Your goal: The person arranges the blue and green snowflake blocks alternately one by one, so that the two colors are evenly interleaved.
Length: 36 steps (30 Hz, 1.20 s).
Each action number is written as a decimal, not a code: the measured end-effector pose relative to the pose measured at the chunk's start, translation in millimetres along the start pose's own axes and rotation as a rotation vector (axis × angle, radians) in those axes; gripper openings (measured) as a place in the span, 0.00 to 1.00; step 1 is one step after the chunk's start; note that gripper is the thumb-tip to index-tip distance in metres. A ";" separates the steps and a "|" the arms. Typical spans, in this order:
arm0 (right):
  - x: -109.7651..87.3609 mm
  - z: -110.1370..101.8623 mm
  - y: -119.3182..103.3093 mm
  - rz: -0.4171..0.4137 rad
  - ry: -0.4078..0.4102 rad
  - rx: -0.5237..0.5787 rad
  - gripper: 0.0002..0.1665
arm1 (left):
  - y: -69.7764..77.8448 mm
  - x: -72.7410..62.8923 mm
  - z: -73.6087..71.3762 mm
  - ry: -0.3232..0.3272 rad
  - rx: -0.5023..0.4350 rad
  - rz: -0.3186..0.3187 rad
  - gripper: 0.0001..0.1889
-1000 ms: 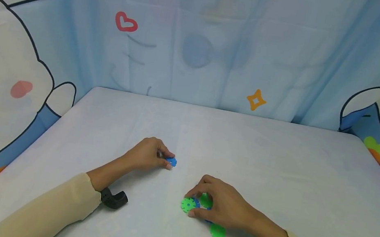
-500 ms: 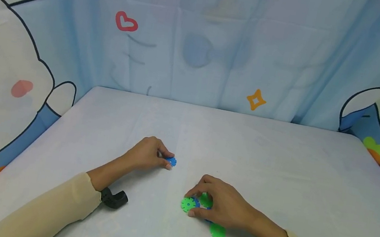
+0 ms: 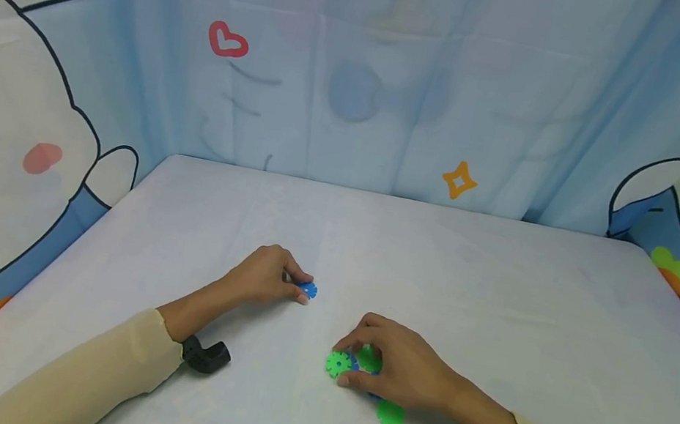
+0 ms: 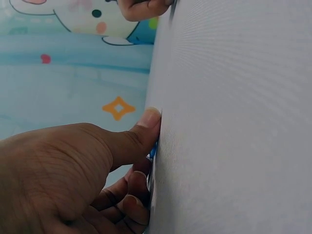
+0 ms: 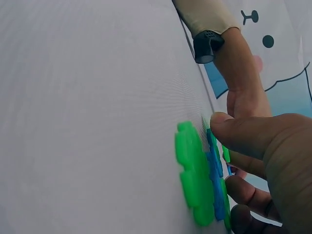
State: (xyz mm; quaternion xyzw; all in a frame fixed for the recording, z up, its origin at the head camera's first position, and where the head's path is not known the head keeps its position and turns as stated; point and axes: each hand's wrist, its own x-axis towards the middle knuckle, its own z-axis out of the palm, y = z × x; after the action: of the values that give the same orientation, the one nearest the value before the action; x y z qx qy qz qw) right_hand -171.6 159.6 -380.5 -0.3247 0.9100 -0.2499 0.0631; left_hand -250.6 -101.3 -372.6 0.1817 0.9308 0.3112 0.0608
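Pinching a still-loose blue disc (image 3: 310, 290), left hand (image 3: 266, 277) sits nearer the back edge of the table (image 3: 502, 282); right hand (image 3: 405, 367) grips green-and-blue discs (image 3: 369, 357), seemingly joined already.

Discs (image 5: 195, 180): plastic by appearance, smooth. Tabletop (image 3: 528, 331): matt, finely textured. Curtain (image 3: 524, 63): cloth, lightly creased. Sleeves (image 3: 89, 365): matt cloth, smooth.
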 end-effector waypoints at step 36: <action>87.2 -13.0 20.5 0.079 0.104 -0.024 0.19 | -5.0 4.5 -0.6 -0.010 -0.007 0.024 0.15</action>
State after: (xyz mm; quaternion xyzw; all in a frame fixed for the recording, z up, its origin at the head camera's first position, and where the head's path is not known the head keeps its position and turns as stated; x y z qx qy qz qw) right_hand -254.7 124.3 -375.1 -0.2756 0.9272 -0.2528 0.0217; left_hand -256.4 -103.6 -375.1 0.1942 0.9272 0.3143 0.0621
